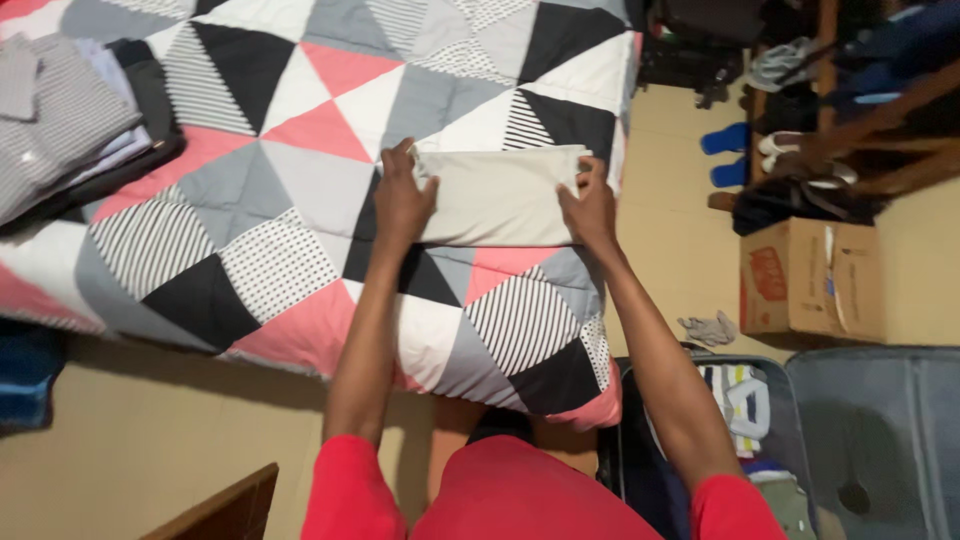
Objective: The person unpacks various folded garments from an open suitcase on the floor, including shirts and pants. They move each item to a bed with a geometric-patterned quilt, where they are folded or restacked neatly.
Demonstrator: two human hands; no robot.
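So the soft quilted bedspread (300, 180) is all triangles: pink, grey, black, white, some striped, some dotted. On it sits a plain cream folded cloth (500, 195). At the bedspread's far left corner, a grey-striped shirt stack (60, 120). Right of it, a brown cardboard box (810, 280).

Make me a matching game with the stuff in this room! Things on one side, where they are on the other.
Things:
1. folded cream cloth
2. stack of folded clothes
3. cardboard box
4. blue slippers

Places:
A. on the floor, beside the open suitcase
B. top left corner of the bed
C. under both hands
D. on the floor by the wooden rack

Pairs: 1-C, 2-B, 3-A, 4-D
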